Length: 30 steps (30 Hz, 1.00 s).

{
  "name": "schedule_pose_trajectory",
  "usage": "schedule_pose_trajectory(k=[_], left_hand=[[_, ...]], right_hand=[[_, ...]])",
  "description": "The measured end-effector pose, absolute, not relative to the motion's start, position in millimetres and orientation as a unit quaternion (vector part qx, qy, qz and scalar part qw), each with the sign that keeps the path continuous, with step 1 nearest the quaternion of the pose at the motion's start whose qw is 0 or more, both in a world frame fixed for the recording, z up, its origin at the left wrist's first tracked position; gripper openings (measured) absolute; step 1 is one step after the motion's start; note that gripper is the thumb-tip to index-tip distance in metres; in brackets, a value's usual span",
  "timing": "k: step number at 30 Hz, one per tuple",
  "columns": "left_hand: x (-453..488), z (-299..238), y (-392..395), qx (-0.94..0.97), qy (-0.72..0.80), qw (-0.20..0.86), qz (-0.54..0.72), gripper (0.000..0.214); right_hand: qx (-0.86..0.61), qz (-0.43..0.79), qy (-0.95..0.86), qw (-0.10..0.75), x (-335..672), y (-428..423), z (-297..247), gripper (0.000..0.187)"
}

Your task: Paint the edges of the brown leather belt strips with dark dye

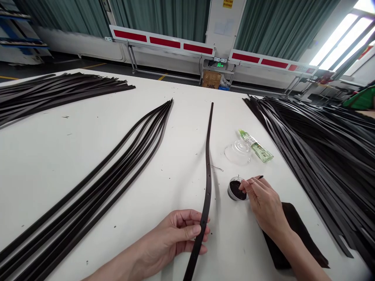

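My left hand (178,234) grips a single dark leather belt strap (206,175) with a row of punched holes, which runs up the white table (181,117) away from me. My right hand (263,199) pinches a thin brush (259,177) with a dark tip. That hand rests just beside a small round metal tin (236,190) of dark paste, and its fingers partly hide the tin's rim. Near the tin lie a clear plastic lid (238,152) and a green-and-white tube (256,147). A dark cloth (293,238) lies under my right wrist.
Large fanned bundles of dark straps lie on the table at the left (88,187), far left (58,91) and right (316,156). Beyond the table's far edge stand red-and-white panels (164,43), a cardboard box (211,79) and green curtains.
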<state>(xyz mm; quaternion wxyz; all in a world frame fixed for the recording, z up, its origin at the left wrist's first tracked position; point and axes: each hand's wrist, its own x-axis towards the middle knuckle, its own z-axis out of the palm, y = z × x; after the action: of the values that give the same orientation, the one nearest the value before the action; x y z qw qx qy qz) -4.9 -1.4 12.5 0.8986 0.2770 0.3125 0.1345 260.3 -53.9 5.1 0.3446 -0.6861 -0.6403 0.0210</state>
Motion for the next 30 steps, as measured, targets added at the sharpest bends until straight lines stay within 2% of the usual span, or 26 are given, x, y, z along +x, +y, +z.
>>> schedule_pose_trajectory(k=[9, 14, 17, 20, 23, 26, 30], left_hand=[[-5, 11, -3, 0.276, 0.315, 0.897, 0.143, 0.016], [-5, 9, -4, 0.269, 0.309, 0.900, 0.151, 0.016], [-5, 10, -4, 0.263, 0.308, 0.902, 0.152, 0.017], [-4, 9, -6, 0.259, 0.294, 0.908, 0.148, 0.018], [-3, 7, -6, 0.254, 0.277, 0.915, 0.150, 0.018], [-3, 6, -7, 0.248, 0.274, 0.917, 0.151, 0.019], [-3, 5, -7, 0.245, 0.269, 0.920, 0.148, 0.021]], right_hand=[[-0.726, 0.060, -0.542, 0.418, 256, -65, 18, 0.037], [-0.697, 0.252, -0.348, 0.574, 242, -72, 28, 0.035], [-0.653, 0.306, -0.321, 0.614, 224, -75, 29, 0.034], [-0.671, 0.235, -0.390, 0.584, 204, -83, 31, 0.032], [-0.640, 0.145, -0.546, 0.520, 190, -91, 32, 0.030], [-0.547, 0.113, -0.670, 0.488, 186, -92, 31, 0.025], [-0.491, 0.092, -0.716, 0.487, 186, -89, 25, 0.025]])
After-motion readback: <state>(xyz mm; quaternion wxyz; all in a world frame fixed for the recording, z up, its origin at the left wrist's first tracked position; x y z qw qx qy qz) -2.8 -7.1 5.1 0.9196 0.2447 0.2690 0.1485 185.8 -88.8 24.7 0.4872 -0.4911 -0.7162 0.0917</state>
